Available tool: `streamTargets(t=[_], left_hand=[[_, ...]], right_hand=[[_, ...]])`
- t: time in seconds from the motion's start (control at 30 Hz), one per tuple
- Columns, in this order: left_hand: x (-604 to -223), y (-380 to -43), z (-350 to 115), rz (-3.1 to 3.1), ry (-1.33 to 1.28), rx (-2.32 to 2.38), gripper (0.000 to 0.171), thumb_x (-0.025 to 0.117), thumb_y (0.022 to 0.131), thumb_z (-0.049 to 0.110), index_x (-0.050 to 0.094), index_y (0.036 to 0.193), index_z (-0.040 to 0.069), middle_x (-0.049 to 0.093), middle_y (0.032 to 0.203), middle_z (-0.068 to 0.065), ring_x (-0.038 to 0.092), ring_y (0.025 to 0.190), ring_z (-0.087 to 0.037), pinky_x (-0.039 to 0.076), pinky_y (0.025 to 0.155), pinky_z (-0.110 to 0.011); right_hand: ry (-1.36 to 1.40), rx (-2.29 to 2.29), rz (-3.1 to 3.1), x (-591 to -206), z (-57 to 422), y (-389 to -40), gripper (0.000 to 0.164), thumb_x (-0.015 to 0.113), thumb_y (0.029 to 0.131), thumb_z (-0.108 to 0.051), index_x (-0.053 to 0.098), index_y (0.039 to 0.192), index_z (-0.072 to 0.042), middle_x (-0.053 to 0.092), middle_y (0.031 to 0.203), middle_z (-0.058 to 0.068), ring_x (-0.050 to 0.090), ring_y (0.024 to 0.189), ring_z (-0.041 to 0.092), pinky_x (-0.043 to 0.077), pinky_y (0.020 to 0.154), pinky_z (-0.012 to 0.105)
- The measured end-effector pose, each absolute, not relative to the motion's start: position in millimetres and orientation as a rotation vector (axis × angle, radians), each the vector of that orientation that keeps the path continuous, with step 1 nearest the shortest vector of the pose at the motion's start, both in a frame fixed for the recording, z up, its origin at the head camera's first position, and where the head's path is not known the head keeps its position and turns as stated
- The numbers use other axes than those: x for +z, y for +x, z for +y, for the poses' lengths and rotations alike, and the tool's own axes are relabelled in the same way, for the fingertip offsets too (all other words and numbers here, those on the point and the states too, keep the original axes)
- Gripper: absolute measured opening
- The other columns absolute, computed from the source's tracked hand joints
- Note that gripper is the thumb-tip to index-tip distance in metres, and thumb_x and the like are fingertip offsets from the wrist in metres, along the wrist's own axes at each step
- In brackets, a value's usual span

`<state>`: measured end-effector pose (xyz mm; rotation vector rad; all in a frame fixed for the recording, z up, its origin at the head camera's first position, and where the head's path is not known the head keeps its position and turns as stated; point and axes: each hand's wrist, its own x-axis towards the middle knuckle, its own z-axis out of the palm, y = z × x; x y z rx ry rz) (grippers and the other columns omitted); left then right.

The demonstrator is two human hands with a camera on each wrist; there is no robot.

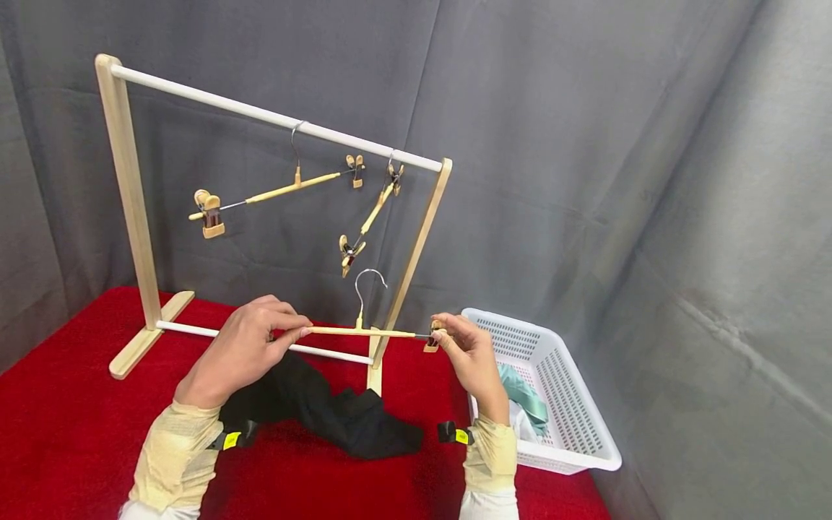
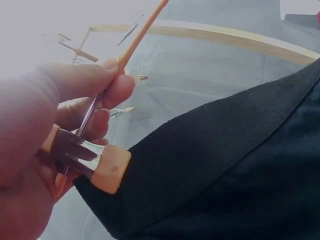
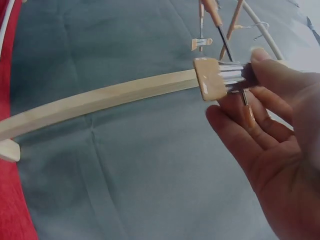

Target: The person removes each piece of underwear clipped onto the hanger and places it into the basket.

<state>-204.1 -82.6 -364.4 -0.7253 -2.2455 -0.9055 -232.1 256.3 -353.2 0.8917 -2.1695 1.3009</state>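
A wooden clip hanger (image 1: 360, 331) with a metal hook is held up level between both hands. Thumb and fingers of my left hand (image 1: 245, 350) pinch its bar near the left end. In the left wrist view, the wooden clip (image 2: 112, 169) at that end bites the corner of a black garment (image 2: 200, 150). The rest of this garment (image 1: 351, 419) hangs down onto the red cloth. At the other end, my right hand (image 1: 477, 361) pinches the right clip (image 3: 210, 79), whose tip has no fabric in it.
Behind stands a wooden rack with a white rail (image 1: 214, 101); two clip hangers (image 1: 286, 189) hang from it without clothes. A white plastic basket (image 1: 585, 412) at the right holds teal cloth (image 1: 525, 401) and white cloth. Red cloth (image 1: 58, 404) covers the table, before a grey curtain.
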Motion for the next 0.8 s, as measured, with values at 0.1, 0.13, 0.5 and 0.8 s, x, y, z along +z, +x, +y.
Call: streamTargets(t=[0.1,0.13,0.5,0.8], left_hand=[[-364.3,-204.4,-82.4,-2.239,-0.730,-0.914,0.023,0.074,0.074,0.019,0.072,0.096,0.017,0.064,0.082,0.009,0.050,0.077,-0.006,0.049,0.065,-0.031],[-364.3,-204.5,-82.3,-2.237,-0.731,-0.917,0.023,0.074,0.074,0.019,0.072,0.096,0.017,0.064,0.082,0.009,0.050,0.077,-0.006,0.049,0.065,-0.030],[-365.5,-205.9,-77.2,-2.238,-0.739,-0.910,0.022,0.075,0.073,0.020,0.072,0.095,0.017,0.064,0.081,0.009,0.050,0.076,-0.006,0.048,0.065,-0.030],[-369.9,-207.8,-67.2,-2.288,-0.740,-0.886,0.020,0.075,0.073,0.020,0.073,0.093,0.017,0.064,0.081,0.009,0.050,0.074,-0.007,0.047,0.064,-0.029]], right_hand=[[0.852,1.307,-2.171,-350.4,253.5,-229.9,0.029,0.062,0.083,-0.003,0.061,0.112,-0.002,0.062,0.094,0.017,0.060,0.074,0.030,0.050,0.064,0.028],[0.831,1.309,-2.172,-349.4,252.4,-228.9,0.029,0.062,0.084,-0.004,0.061,0.113,-0.002,0.062,0.095,0.017,0.060,0.075,0.031,0.051,0.066,0.029],[0.795,1.078,-2.076,-344.1,242.3,-225.1,0.027,0.065,0.081,-0.006,0.065,0.108,-0.007,0.062,0.111,0.014,0.053,0.108,0.022,0.039,0.095,0.042],[0.849,0.943,-2.136,-367.6,224.4,-240.6,0.023,0.063,0.085,-0.030,0.066,0.107,-0.024,0.060,0.108,-0.010,0.052,0.095,0.008,0.048,0.064,0.031]])
